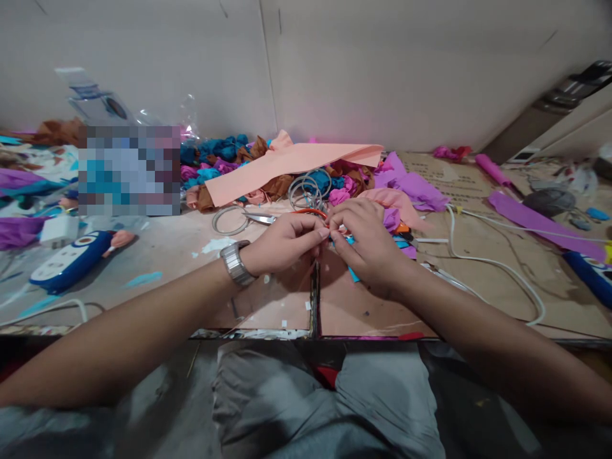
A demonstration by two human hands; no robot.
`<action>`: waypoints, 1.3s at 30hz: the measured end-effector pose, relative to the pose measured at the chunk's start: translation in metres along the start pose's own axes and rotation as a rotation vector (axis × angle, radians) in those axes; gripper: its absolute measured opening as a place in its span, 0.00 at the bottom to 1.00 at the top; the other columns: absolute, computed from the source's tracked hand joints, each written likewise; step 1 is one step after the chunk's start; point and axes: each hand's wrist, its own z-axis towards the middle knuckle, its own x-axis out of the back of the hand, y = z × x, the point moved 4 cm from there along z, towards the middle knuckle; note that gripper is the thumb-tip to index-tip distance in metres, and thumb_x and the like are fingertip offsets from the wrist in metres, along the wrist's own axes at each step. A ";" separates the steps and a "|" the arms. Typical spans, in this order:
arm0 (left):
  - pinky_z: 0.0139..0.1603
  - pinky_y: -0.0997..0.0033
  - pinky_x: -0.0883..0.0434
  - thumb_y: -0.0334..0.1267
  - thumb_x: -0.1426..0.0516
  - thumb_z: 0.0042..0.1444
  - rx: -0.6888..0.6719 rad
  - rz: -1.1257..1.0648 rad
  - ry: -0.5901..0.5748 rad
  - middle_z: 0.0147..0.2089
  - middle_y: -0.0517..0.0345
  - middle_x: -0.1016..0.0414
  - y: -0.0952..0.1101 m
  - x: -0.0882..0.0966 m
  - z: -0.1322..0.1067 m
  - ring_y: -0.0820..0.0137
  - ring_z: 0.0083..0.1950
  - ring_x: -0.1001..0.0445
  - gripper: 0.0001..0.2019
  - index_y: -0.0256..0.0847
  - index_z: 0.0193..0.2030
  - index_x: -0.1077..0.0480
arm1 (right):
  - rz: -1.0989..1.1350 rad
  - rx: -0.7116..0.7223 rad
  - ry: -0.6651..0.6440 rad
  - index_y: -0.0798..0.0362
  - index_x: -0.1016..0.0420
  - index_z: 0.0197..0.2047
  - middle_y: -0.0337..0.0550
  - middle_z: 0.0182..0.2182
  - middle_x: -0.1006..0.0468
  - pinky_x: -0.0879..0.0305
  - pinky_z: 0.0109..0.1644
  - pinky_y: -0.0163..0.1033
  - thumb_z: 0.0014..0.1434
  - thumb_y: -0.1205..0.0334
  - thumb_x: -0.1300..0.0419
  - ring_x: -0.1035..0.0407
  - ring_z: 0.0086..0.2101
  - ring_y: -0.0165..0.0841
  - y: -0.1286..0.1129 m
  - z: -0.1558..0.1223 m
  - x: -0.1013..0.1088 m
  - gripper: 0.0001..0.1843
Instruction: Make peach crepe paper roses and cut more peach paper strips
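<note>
My left hand (282,245), with a metal watch (235,262) on its wrist, and my right hand (366,245) meet over the middle of the worktable (268,306). Both are closed in a pinch on a small piece of blue crepe paper (352,274), which is mostly hidden under the fingers. Just behind the hands lie scissors (268,218) with orange handles and several wire rings (308,191). A long peach paper sheet (291,162) lies across a heap of blue, brown and pink crumpled paper.
Purple paper strips (540,223) and a white cable (497,261) lie at right. A blue and white device (71,261) and a white charger (60,229) sit at left. A wall closes the table's far edge. My knees are below the near edge.
</note>
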 end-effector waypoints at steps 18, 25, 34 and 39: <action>0.31 0.70 0.31 0.57 0.47 0.65 0.360 -0.502 -0.224 0.26 0.54 0.27 -0.010 -0.011 -0.004 0.65 0.31 0.23 0.24 0.36 0.32 0.28 | -0.113 0.130 0.029 0.50 0.31 0.40 0.47 0.46 0.21 0.48 0.57 0.53 0.69 0.60 0.46 0.34 0.51 0.43 -0.003 0.001 0.004 0.06; 0.26 0.75 0.37 0.50 0.40 0.60 0.429 -0.575 -0.223 0.24 0.62 0.38 -0.006 -0.010 -0.006 0.68 0.29 0.23 0.18 0.37 0.30 0.34 | -0.212 0.181 0.006 0.50 0.30 0.42 0.46 0.47 0.20 0.50 0.58 0.55 0.69 0.62 0.45 0.34 0.51 0.44 -0.007 0.000 0.005 0.04; 0.36 0.71 0.39 0.40 0.52 0.70 -0.361 0.688 -0.007 0.32 0.55 0.28 0.010 -0.001 -0.002 0.70 0.33 0.32 0.15 0.38 0.33 0.31 | 0.025 -0.015 -0.046 0.50 0.31 0.38 0.46 0.47 0.22 0.47 0.55 0.52 0.66 0.64 0.45 0.34 0.51 0.43 0.004 0.000 -0.003 0.04; 0.35 0.71 0.40 0.41 0.51 0.70 -0.377 0.711 0.075 0.32 0.55 0.28 0.014 0.000 -0.003 0.70 0.34 0.32 0.16 0.37 0.33 0.31 | 0.093 -0.051 -0.035 0.50 0.32 0.36 0.46 0.45 0.22 0.44 0.53 0.50 0.66 0.65 0.46 0.33 0.48 0.41 0.007 0.001 -0.005 0.05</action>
